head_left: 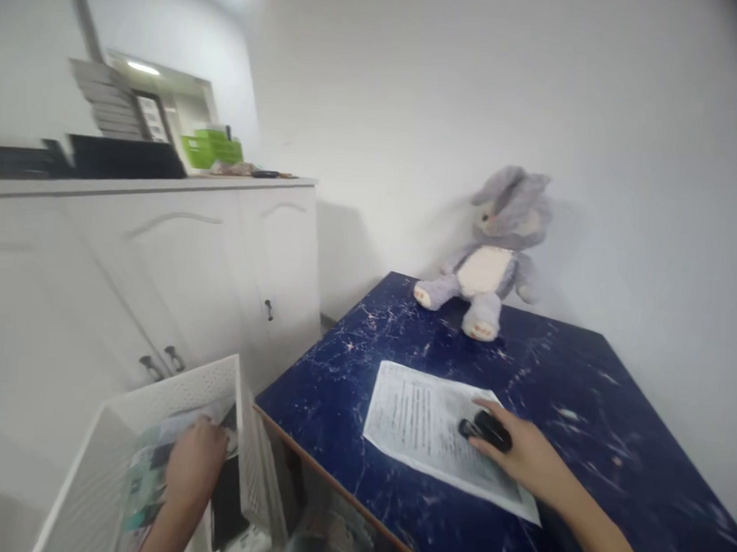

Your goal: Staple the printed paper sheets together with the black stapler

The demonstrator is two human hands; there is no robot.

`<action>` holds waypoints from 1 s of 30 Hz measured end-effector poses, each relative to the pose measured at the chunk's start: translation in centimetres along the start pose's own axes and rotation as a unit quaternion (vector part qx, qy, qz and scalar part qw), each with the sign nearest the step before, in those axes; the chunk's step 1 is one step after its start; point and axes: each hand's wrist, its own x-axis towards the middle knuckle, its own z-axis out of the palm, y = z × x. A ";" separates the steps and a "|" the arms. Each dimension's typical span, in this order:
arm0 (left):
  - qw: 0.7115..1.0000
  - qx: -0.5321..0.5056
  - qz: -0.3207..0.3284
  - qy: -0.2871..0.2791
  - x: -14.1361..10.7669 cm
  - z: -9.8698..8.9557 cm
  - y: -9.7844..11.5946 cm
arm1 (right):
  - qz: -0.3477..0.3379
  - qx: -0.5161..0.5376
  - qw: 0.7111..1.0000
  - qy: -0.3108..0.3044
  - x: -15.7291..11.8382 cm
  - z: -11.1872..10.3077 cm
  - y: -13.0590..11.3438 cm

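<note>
My right hand (520, 449) is closed around a small black object (492, 429) that looks like a stapler, above printed paper sheets (419, 419) lying on the blue table. Its thumb and fingers sit on either side of the stapler. My left hand (198, 456) reaches down into a white plastic basket (117, 423) beside the table. Blurred packets in teal and white (143, 478) lie under and beside that hand, with a flat black item (228, 503) to its right. The left fingertips are smeared and partly hidden, so what they touch is unclear.
A grey plush rabbit (486, 270) sits at the back of the dark blue marbled table (339, 373), against the wall. White cabinets (190, 258) stand at the left, with a green crate (211, 148) and stacked items on top. The table's front edge runs beside the basket.
</note>
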 end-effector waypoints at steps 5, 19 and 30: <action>0.956 -0.150 0.181 0.176 -3.9 -4.7 10.0 | 0.006 0.134 0.971 0.198 -0.1 -2.2 0.1; 0.698 -0.235 0.644 -0.207 -8.7 3.5 38.7 | -0.090 0.024 0.994 -0.053 -0.6 -2.5 0.0; 0.662 -0.253 0.681 -0.185 -9.0 4.8 36.8 | -0.038 0.141 0.988 0.055 -0.2 -2.1 0.9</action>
